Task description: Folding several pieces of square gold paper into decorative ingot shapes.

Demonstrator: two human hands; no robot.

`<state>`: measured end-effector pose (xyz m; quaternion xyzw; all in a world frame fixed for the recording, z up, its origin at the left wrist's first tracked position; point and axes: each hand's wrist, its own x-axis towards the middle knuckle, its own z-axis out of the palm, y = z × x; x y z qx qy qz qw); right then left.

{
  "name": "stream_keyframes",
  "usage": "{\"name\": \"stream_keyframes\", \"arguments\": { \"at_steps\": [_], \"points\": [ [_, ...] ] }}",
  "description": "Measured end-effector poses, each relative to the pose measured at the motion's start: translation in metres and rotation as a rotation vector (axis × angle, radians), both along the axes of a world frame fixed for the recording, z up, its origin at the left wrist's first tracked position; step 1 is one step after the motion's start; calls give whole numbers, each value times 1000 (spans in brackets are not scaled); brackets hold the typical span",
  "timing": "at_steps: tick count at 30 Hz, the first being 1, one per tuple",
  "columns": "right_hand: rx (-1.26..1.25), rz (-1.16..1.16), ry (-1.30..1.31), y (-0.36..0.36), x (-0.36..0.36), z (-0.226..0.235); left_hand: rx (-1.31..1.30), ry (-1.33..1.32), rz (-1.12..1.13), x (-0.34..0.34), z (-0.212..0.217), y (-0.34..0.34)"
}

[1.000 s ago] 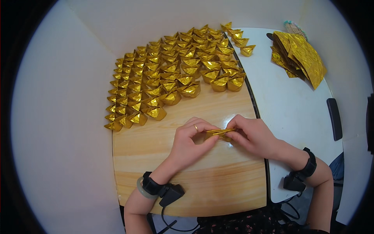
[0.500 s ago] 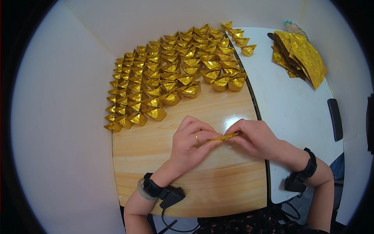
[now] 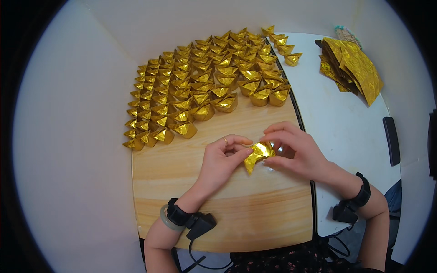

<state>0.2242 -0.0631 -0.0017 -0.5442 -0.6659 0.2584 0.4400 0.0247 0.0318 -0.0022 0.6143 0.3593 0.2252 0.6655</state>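
Note:
Between my hands, over the wooden board, is a folded gold foil paper piece (image 3: 259,152) with one pointed corner hanging down towards me. My left hand (image 3: 223,154) pinches its left end, thumb on the near face; a ring is on one finger. Curved around the right end is my right hand (image 3: 296,148), its thumb and fingers on the paper's edge. Rows of finished gold paper ingots (image 3: 182,104) cover the far left of the board, points upward.
The wooden board (image 3: 218,223) lies beside a white table (image 3: 346,150). On that table are a few more ingots (image 3: 292,59), a stack of gold foil sheets (image 3: 353,66) and a dark oblong object (image 3: 391,141). White walls (image 3: 73,136) rise on both sides.
The gold paper, seen edge-on and thin before, is now tilted with its shiny face and a pointed corner showing. My right hand's fingers have lifted and spread around it.

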Motion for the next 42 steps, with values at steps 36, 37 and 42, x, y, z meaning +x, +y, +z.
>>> {"name": "stream_keyframes", "arguments": {
  "at_steps": [36, 37, 42],
  "points": [
    [281, -47, -419, 1, 0, -11, 903, 238, -92, 5, 0, -12],
    [306, -55, -415, 1, -1, -11, 875, 231, -82, 5, 0, -12],
    [342, -38, -490, 1, -1, -8, 841, 258, -74, 5, 0, -12]
  ]
}}
